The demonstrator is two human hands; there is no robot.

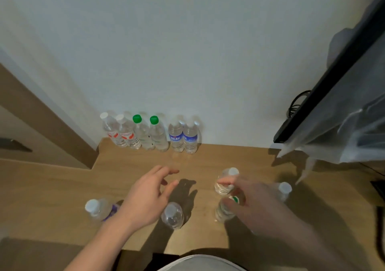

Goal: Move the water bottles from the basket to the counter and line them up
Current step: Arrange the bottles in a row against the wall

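Several clear water bottles [154, 134] stand in a row against the wall on the wooden counter [62, 189]. More stand loose near the front edge. My left hand [145, 193] hovers open above the counter, between a purple-labelled bottle [98, 209] and a white-capped bottle [172, 215]. My right hand [248, 195] is blurred; its fingers curl around the neck of a white-capped bottle [226, 179]. A green-capped bottle [226, 209] stands just under that hand. Another white-capped bottle [283, 191] is to its right. No basket is in view.
A dark flat screen [325, 95] wrapped in clear plastic [354, 137] leans over the counter at the right, with a black cable behind it. A wooden panel [48, 129] rises at the left. Bare counter lies between the row and the loose bottles.
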